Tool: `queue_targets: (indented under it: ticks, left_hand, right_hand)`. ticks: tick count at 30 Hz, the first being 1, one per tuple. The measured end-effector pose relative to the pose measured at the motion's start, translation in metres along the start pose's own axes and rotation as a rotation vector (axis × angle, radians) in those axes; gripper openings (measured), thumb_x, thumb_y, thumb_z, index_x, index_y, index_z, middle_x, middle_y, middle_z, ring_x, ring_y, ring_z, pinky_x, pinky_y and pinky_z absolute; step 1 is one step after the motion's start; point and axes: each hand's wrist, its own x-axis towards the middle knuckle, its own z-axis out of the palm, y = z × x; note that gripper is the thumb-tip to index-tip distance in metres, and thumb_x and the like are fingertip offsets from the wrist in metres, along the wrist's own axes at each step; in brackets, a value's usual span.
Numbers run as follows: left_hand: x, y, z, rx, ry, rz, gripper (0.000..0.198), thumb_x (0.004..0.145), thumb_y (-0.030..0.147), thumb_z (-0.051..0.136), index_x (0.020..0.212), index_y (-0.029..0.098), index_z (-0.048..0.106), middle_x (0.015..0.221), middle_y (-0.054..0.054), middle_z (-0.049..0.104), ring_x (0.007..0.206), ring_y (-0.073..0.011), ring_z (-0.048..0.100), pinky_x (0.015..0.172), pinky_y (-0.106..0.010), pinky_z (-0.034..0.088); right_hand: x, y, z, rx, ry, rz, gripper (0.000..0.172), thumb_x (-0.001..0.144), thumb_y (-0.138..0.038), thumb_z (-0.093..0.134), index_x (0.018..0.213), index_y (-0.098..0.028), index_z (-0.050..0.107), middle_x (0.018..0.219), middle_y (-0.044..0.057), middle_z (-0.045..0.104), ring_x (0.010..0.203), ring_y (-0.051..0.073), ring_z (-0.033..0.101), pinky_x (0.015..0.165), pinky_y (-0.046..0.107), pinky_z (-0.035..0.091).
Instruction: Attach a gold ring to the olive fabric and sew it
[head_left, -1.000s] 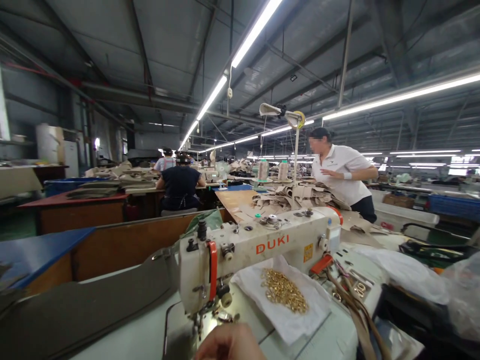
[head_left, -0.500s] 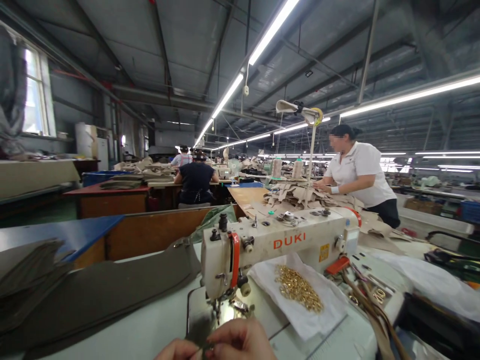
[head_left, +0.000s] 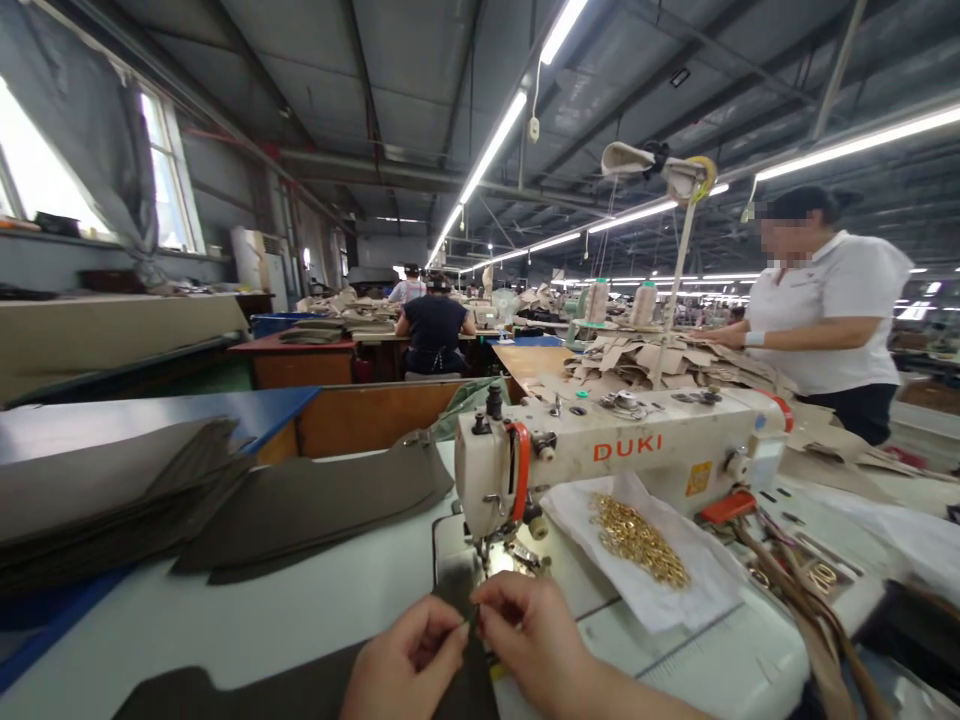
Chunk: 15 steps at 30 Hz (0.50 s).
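- A flat, matte, dark olive-grey panel of sheet material [head_left: 300,690] lies at the table's near edge, its notched outline reaching toward eight o'clock from the hands.
- The bare left hand [head_left: 409,660] sits over it, thumb and forefinger drawn into a pinch; whether anything is between them, I cannot tell.
- The bare right hand [head_left: 529,630], at three o'clock, curls its fingertips close beside the left's; its hold is equally unclear.
- At twelve o'clock, a scuffed, cream-enamelled metal sewing machine with orange lettering [head_left: 622,430].
- At two o'clock, a creased white sheet [head_left: 709,565] bears a heap of small, shiny gold-coloured pieces [head_left: 637,540].
- Near three o'clock, a shallow tray [head_left: 847,573] holds gold-coloured loops [head_left: 821,577].
- At ten o'clock, layered dark olive-grey panels [head_left: 322,510] overlap on the smooth, pale-green tabletop [head_left: 300,610].
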Motion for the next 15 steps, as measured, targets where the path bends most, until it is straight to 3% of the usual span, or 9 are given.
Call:
queue_targets:
  ticks: [4, 9, 15]
  left_hand:
    - [0.004, 0.007, 0.001, -0.113, 0.012, -0.098, 0.018, 0.064, 0.037, 0.061, 0.059, 0.020, 0.061, 0.051, 0.001, 0.060, 0.054, -0.0172, 0.056, 0.055, -0.026, 0.043]
    - [0.010, 0.007, 0.000, -0.267, -0.039, -0.216, 0.025, 0.055, 0.041, 0.070, 0.061, 0.018, 0.062, 0.051, 0.001, 0.062, 0.050, -0.0155, 0.057, 0.052, -0.026, 0.044]
    - [0.010, 0.001, -0.001, -0.334, -0.080, -0.209, 0.039, 0.054, 0.047, 0.079, 0.072, 0.019, 0.059, 0.057, 0.001, 0.065, 0.050, -0.0150, 0.059, 0.052, -0.027, 0.046]
  right_hand:
    - [-0.001, -0.009, -0.012, 0.069, -0.141, 0.023, 0.021, 0.076, -0.021, 0.056, 0.090, -0.015, 0.070, 0.070, 0.001, 0.064, 0.065, 0.012, 0.055, 0.061, 0.023, 0.039]
    - [0.012, -0.008, -0.021, 0.340, -0.209, 0.166, 0.012, 0.066, -0.025, 0.067, 0.068, -0.013, 0.065, 0.059, -0.002, 0.061, 0.054, 0.008, 0.052, 0.055, 0.021, 0.038]
    - [0.021, 0.000, -0.010, 0.497, -0.248, 0.276, 0.018, 0.055, -0.024, 0.076, 0.064, -0.013, 0.064, 0.052, -0.004, 0.061, 0.048, 0.006, 0.054, 0.052, 0.019, 0.040]
